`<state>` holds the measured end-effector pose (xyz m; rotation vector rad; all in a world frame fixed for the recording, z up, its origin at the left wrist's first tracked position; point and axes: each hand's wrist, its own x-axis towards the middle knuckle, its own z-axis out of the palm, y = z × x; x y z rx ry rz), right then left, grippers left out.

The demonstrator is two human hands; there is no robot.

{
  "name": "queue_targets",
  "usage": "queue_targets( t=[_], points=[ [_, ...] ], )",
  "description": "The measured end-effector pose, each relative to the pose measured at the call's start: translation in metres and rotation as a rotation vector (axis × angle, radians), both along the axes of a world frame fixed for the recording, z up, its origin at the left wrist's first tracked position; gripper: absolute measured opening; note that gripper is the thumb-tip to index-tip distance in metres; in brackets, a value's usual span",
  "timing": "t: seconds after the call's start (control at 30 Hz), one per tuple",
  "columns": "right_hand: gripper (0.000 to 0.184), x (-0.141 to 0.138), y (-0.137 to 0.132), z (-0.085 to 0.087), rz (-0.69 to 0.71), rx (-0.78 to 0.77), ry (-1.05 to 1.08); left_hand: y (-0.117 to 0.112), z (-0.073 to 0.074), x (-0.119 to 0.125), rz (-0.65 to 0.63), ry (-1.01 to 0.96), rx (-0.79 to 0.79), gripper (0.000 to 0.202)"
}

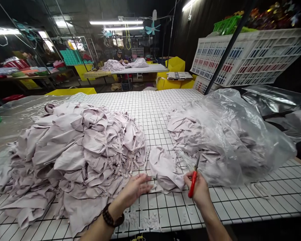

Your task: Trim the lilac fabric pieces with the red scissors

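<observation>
My right hand (200,190) grips red-handled scissors (193,180), blades pointing up and away toward the bagged cloth. It also pinches the edge of a single pale lilac cloth piece (164,169) lying between the two heaps. My left hand (135,188) lies flat and open on the table, fingers spread, touching the near edge of the big pile of lilac cloth pieces (77,154) on the left. A dark bead bracelet (111,217) circles that wrist. On the right, more lilac pieces (185,130) spill out of a clear plastic bag (240,134).
The white grid-lined table (150,107) carries small cloth snippets (142,219) near its front edge. White slotted crates (251,57) stand back right behind a dark pole. Yellow bins (175,63) and another table with cloth, where a person works, lie beyond.
</observation>
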<state>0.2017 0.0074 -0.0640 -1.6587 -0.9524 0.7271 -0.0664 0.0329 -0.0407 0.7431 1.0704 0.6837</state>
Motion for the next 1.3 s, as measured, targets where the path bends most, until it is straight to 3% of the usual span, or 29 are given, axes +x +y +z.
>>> queue_targets(
  t=[0.07, 0.13, 0.2, 0.33, 0.4, 0.5, 0.57, 0.63, 0.67, 0.8, 0.87, 0.93, 1.03, 1.1, 1.23, 1.3],
  points=[
    [0.023, 0.002, -0.003, 0.000, 0.056, -0.054, -0.036, -0.004, 0.004, -0.013, -0.136, 0.326, 0.130, 0.035],
    [0.022, 0.001, -0.007, -0.001, 0.111, -0.088, -0.060, 0.001, 0.011, -0.022, -0.145, 0.661, 0.418, 0.036],
    [0.022, -0.001, -0.009, -0.002, 0.127, -0.097, -0.063, 0.010, 0.017, -0.023, -0.176, 0.823, 0.644, 0.033],
    [0.021, -0.002, -0.010, -0.003, 0.139, -0.110, -0.065, 0.030, 0.014, -0.014, -0.522, 0.832, 0.620, 0.035],
    [0.020, 0.001, -0.012, 0.000, 0.149, -0.102, -0.071, 0.035, 0.009, -0.010, -0.590, 0.873, 0.615, 0.034],
    [0.018, 0.003, -0.015, 0.011, 0.118, -0.133, -0.128, 0.036, 0.009, -0.007, -0.539, 0.857, 0.710, 0.030],
    [0.018, 0.000, -0.017, 0.023, 0.017, -0.163, -0.238, 0.032, 0.017, -0.005, -0.453, 0.714, 0.732, 0.030],
    [0.018, -0.008, -0.017, 0.038, -0.059, -0.131, -0.324, 0.024, 0.031, 0.000, -0.391, 0.482, 0.619, 0.033],
    [0.018, -0.014, -0.016, 0.045, -0.032, -0.096, -0.300, 0.019, 0.038, 0.004, -0.380, 0.354, 0.516, 0.034],
    [0.020, -0.044, -0.003, 0.066, 0.463, -0.005, 0.170, 0.003, 0.063, 0.018, -0.342, -0.007, 0.177, 0.037],
    [0.024, -0.056, 0.007, 0.070, 0.648, 0.021, 0.359, -0.002, 0.070, 0.023, -0.340, -0.058, 0.139, 0.037],
    [0.028, -0.064, 0.018, 0.070, 0.748, 0.001, 0.464, -0.006, 0.075, 0.024, -0.372, -0.057, 0.146, 0.038],
    [0.031, -0.071, 0.032, 0.066, 0.839, -0.065, 0.537, -0.009, 0.079, 0.024, -0.433, 0.000, 0.221, 0.036],
    [0.034, -0.076, 0.038, 0.062, 0.881, -0.089, 0.555, -0.012, 0.082, 0.023, -0.442, 0.069, 0.356, 0.033],
    [0.040, -0.087, 0.042, 0.055, 0.938, -0.136, 0.628, -0.013, 0.086, 0.022, -0.299, 0.352, 0.756, 0.026],
    [0.041, -0.091, 0.043, 0.054, 0.915, -0.161, 0.654, -0.012, 0.085, 0.021, -0.228, 0.403, 0.848, 0.025]
  ],
)
